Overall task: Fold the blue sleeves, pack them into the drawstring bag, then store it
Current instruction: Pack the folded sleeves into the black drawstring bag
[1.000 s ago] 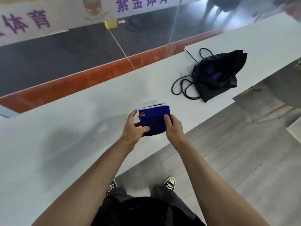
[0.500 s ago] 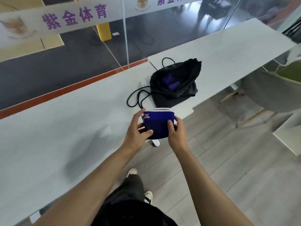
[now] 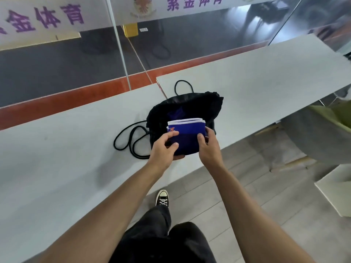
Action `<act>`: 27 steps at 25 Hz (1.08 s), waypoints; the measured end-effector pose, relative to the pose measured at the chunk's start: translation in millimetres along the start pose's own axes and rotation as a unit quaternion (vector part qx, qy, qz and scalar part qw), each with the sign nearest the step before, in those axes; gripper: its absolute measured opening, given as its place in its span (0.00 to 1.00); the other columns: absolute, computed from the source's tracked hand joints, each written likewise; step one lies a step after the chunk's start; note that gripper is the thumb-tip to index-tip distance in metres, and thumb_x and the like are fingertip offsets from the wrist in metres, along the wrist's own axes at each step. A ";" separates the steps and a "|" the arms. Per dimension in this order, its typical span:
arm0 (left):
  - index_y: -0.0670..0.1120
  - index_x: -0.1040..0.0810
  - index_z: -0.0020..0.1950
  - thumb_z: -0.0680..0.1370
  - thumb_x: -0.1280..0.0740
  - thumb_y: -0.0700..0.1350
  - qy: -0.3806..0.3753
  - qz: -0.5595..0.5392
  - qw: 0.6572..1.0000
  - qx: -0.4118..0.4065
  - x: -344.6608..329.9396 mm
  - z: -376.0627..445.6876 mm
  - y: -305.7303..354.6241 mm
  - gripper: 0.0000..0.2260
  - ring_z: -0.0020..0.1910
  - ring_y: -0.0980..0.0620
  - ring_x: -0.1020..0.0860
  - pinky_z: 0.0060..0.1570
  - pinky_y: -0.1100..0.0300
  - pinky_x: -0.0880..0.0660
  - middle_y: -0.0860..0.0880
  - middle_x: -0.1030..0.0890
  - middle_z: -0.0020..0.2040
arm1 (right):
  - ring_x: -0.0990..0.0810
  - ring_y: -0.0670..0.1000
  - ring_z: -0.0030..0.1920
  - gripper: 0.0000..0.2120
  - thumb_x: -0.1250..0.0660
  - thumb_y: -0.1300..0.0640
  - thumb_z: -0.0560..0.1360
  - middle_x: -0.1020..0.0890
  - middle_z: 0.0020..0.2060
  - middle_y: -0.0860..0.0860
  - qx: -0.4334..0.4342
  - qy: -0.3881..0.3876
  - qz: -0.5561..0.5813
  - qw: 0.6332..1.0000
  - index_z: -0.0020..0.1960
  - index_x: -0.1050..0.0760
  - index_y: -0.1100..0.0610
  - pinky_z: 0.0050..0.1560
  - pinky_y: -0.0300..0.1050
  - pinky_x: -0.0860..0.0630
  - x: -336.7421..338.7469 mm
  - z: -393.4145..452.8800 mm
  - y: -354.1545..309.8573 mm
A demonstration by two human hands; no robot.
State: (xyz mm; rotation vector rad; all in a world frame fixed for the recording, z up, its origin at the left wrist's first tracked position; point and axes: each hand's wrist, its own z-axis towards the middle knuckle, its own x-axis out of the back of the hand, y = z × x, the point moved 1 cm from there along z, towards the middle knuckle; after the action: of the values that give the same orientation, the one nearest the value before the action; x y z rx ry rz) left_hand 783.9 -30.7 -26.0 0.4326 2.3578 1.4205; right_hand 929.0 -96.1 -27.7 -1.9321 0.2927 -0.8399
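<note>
Both hands are closed on the folded blue sleeves: the left hand grips the near left corner with thumb on top and fingers beneath, and the right hand pinches the right edge. The sleeves are held as a flat, stacked bundle with white trim along the far edge and a small orange mark at the left corner, and are carried just above the black drawstring bag. The bag is seen lying on the white table, close to its near edge, with its gathered mouth crumpled at the far right; a patch of purple is visible on the dark fabric, though whether it lies inside cannot be told. Black drawstring cords are looped on the table to the left of the bag, and another loop is laid beyond it. A second white table is butted against the first just behind the bag, its surface bare. Wide bare tabletop is left to the left of the cords. Grey floor lies below the table edge, where a black sneaker is planted.
</note>
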 end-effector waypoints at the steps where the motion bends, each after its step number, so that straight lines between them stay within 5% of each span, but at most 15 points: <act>1: 0.49 0.21 0.63 0.81 0.37 0.33 0.013 -0.015 1.000 0.007 -6.6 12.8 2.2 0.15 0.61 0.44 0.22 0.46 0.47 0.16 0.45 0.27 0.66 | 0.22 0.46 0.57 0.17 0.42 0.51 0.84 0.21 0.58 0.45 -0.001 -0.012 -0.002 1.000 0.72 0.33 0.48 0.59 0.51 0.21 3.9 16.1 -2.9; 9: 0.43 0.23 0.65 0.81 0.41 0.29 0.123 -0.087 0.987 0.064 -47.1 86.4 4.4 0.17 0.56 0.47 0.20 0.44 0.49 0.16 0.45 0.25 0.64 | 0.22 0.48 0.58 0.19 0.40 0.48 0.82 0.20 0.57 0.45 0.006 -0.119 -0.071 0.990 0.73 0.32 0.48 0.61 0.52 0.23 23.2 109.0 -14.7; 14: 0.46 0.24 0.64 0.81 0.39 0.30 0.166 -0.041 0.985 0.035 -70.3 115.1 5.0 0.17 0.55 0.49 0.19 0.42 0.53 0.16 0.47 0.23 0.63 | 0.23 0.48 0.52 0.22 0.35 0.46 0.79 0.22 0.54 0.45 0.001 -0.184 -0.112 0.977 0.71 0.33 0.51 0.51 0.42 0.29 31.0 161.0 -28.6; 18: 0.51 0.25 0.60 0.79 0.38 0.32 0.197 0.076 0.977 0.023 -77.2 132.5 -7.6 0.16 0.53 0.49 0.19 0.39 0.55 0.17 0.48 0.22 0.62 | 0.21 0.55 0.59 0.23 0.35 0.44 0.79 0.19 0.59 0.52 -0.020 -0.254 -0.187 0.949 0.68 0.28 0.57 0.56 0.44 0.29 15.8 205.4 -25.5; 21: 0.51 0.27 0.60 0.78 0.38 0.37 0.201 0.194 0.960 0.021 -74.7 139.3 -17.5 0.14 0.54 0.49 0.21 0.50 0.51 0.20 0.51 0.22 0.60 | 0.24 0.60 0.64 0.22 0.37 0.51 0.81 0.22 0.64 0.58 -0.036 -0.283 -0.229 0.931 0.70 0.31 0.61 0.60 0.46 0.29 5.8 219.8 -17.5; 27: 0.43 0.30 0.55 0.75 0.36 0.37 0.215 0.449 0.866 -0.040 -69.8 154.4 -25.1 0.10 0.56 0.43 0.26 0.56 0.48 0.29 0.46 0.21 0.52 | 0.24 0.63 0.63 0.24 0.40 0.56 0.81 0.23 0.64 0.60 0.007 -0.254 -0.258 0.932 0.75 0.40 0.58 0.58 0.48 0.30 7.2 231.7 -17.0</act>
State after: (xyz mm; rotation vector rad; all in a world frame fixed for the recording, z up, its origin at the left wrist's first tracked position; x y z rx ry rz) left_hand 913.3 48.6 -105.5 1.4694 2.5163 2.1763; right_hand 1085.9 68.1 -77.2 -2.1639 -0.5530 -0.6222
